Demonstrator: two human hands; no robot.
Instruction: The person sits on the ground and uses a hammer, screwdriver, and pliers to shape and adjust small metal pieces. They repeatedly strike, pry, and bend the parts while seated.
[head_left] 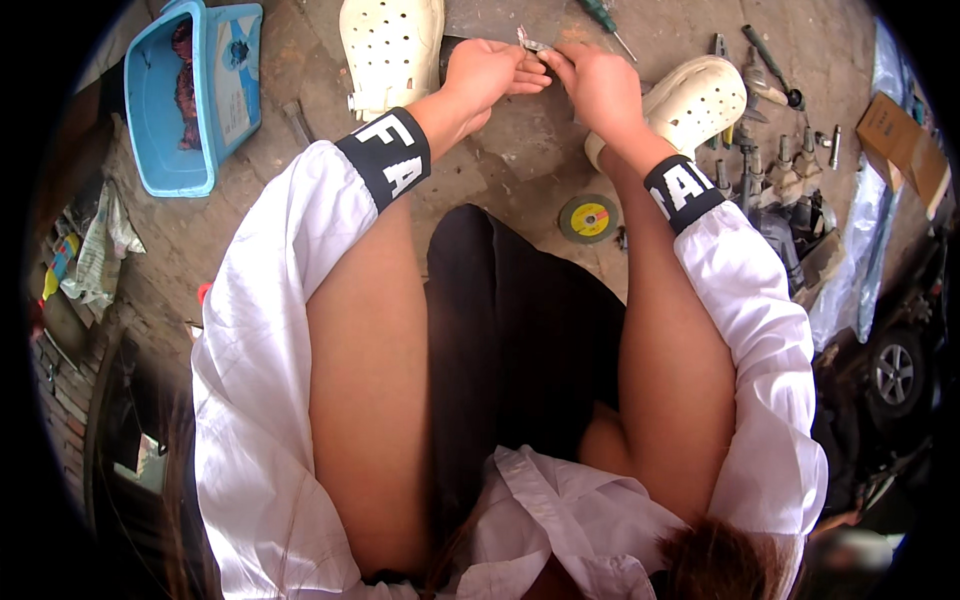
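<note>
Both my hands meet at the far middle, between my shoes. In the fingertips of my right hand (pixel 600 85) is a small shiny metal piece (pixel 535 44), pinched between thumb and forefinger. From the other side, my left hand (pixel 487 78) closes on the same piece, its lower fingers loosely bent and pointing right. The fingers partly cover the piece, and its exact kind is too small to make out. A dark flat sheet (pixel 490 18) lies on the ground just beyond the hands. Right of it rests a green-handled screwdriver (pixel 600 15).
A blue plastic basin (pixel 140 150) with dark red stuff inside stands at the far left. Near my right cream clog (pixel 700 100) are a yellow-centred grinding disc (pixel 588 218), several metal tools and fittings (pixel 785 165), and a cardboard box (pixel 905 145). My left clog (pixel 392 45) is beside the sheet.
</note>
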